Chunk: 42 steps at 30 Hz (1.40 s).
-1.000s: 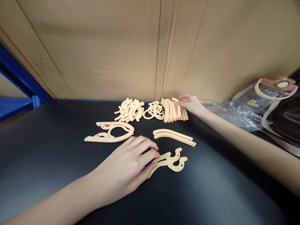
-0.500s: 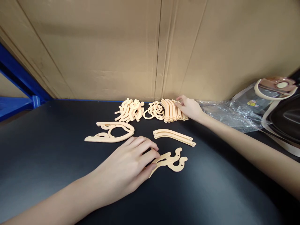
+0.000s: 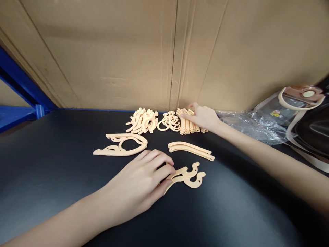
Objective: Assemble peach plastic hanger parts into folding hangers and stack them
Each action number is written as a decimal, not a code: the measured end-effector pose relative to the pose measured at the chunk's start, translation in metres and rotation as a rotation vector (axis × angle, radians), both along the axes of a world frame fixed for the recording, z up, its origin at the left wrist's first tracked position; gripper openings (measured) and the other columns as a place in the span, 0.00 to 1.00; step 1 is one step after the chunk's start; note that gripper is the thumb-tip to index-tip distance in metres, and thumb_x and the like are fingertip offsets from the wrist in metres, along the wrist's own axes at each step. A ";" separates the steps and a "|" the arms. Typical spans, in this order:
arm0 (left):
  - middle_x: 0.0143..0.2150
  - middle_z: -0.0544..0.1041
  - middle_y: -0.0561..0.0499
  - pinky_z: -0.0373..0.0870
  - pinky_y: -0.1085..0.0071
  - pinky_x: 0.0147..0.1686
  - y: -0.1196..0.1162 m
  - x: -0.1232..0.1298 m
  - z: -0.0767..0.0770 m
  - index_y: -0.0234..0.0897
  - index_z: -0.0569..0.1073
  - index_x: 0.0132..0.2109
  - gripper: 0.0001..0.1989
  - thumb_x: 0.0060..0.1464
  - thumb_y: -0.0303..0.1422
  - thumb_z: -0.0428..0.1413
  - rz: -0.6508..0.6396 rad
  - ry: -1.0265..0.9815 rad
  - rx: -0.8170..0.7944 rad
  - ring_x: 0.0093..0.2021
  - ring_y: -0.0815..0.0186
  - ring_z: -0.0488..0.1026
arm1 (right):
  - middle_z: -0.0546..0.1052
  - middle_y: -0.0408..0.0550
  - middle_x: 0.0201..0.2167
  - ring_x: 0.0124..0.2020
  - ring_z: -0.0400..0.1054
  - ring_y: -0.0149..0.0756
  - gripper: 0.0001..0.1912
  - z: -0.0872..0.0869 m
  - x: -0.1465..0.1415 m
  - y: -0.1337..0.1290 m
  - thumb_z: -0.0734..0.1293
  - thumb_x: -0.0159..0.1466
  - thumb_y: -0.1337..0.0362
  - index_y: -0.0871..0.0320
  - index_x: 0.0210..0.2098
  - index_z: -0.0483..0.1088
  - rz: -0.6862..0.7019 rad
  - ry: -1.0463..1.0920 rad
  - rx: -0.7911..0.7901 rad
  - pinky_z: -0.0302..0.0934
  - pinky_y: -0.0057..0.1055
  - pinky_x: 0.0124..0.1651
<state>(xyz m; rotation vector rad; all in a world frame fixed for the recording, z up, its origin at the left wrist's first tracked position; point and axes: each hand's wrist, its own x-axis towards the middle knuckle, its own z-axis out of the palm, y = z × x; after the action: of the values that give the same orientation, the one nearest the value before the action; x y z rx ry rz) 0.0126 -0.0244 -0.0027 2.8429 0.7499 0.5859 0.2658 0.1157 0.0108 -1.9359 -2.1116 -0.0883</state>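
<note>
My left hand (image 3: 144, 178) rests at the front middle, fingers bent, with thumb and fingertips closed on the ends of two beige hook-ended hanger pieces (image 3: 194, 182). Their curved hooks stick out to the right. Farther back, my right hand (image 3: 203, 116) is above a row of curved beige hanger arms (image 3: 186, 127), its thumb and fingers apart; whether it touches them I cannot tell. Two similar arms (image 3: 190, 149) lie side by side between the hands. On the left lies a folded beige hanger (image 3: 128, 153) with a round opening in its middle.
Along the back are a heap of beige hook-ended pieces (image 3: 141, 123) and a smaller pile of ring-shaped parts (image 3: 168, 121). Cardboard (image 3: 115, 68) walls off the rear. Clear plastic (image 3: 246, 128) and a lidded bottle (image 3: 280, 106) are at right, a blue frame (image 3: 20, 82) at left.
My right hand has shifted slightly left over the row of hanger arms, and its thumb and fingers have spread. My left hand and the pieces under it look unmoved.
</note>
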 end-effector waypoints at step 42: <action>0.46 0.73 0.52 0.60 0.66 0.46 -0.002 0.000 -0.003 0.39 0.72 0.45 0.08 0.67 0.29 0.48 0.004 -0.004 0.002 0.48 0.64 0.67 | 0.78 0.62 0.44 0.46 0.73 0.55 0.41 -0.002 0.057 0.018 0.58 0.63 0.37 0.64 0.61 0.58 -0.055 0.016 -0.177 0.64 0.44 0.47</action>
<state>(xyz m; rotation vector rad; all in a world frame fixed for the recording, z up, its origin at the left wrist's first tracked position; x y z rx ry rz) 0.0125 -0.0265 -0.0054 2.8419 0.7551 0.5928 0.3226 0.1340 0.0085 -2.0867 -2.1198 0.1069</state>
